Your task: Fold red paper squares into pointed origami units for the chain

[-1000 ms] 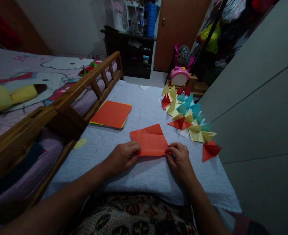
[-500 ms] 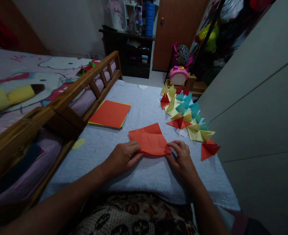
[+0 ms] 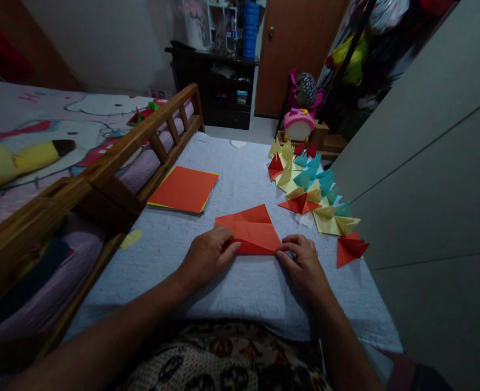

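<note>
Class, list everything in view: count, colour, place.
folded sheet: 1, orange, between hands
paper stack: 1, orange top, left
paper figures: many, yellow, blue, red, right
cloth: 1, blue, underneath
rail: 1, brown, left
bedcover: 1, pink, left
plush toy: 1, yellow, on bedcover
cabinet: 1, dark, back
door: 1, brown, back
toy: 1, pink, before door
panelling: 1, grey, right
clutter: uncountable, mixed, back right
left hand: 1, sheet's left
right hand: 1, sheet's right corner
</note>
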The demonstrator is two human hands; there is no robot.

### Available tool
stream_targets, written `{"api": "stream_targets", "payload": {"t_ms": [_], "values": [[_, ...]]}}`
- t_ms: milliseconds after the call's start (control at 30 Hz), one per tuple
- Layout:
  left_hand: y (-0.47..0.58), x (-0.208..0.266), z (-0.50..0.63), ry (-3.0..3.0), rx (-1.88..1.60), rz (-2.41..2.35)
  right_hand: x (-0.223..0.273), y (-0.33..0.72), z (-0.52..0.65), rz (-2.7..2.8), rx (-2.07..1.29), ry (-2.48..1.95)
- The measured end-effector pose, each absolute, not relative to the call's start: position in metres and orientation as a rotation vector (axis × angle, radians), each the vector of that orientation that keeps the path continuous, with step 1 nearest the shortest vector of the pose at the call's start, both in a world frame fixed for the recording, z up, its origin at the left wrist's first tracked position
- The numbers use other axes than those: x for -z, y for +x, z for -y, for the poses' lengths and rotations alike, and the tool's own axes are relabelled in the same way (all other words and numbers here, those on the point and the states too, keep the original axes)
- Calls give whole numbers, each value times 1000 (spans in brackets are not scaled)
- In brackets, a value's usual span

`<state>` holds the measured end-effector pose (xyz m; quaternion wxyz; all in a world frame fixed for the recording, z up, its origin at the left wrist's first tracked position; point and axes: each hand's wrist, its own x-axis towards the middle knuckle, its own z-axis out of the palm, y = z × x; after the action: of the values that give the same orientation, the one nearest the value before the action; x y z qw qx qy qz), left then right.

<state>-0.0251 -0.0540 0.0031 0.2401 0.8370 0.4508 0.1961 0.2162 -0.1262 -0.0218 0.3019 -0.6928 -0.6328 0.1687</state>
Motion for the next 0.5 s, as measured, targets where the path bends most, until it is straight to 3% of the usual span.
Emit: {"api": "stream_targets", "payload": {"t_ms": [500], "values": [[-17, -1, 39, 2369, -178, -1474, 24, 206, 125, 1706, -282, -1959]]}}
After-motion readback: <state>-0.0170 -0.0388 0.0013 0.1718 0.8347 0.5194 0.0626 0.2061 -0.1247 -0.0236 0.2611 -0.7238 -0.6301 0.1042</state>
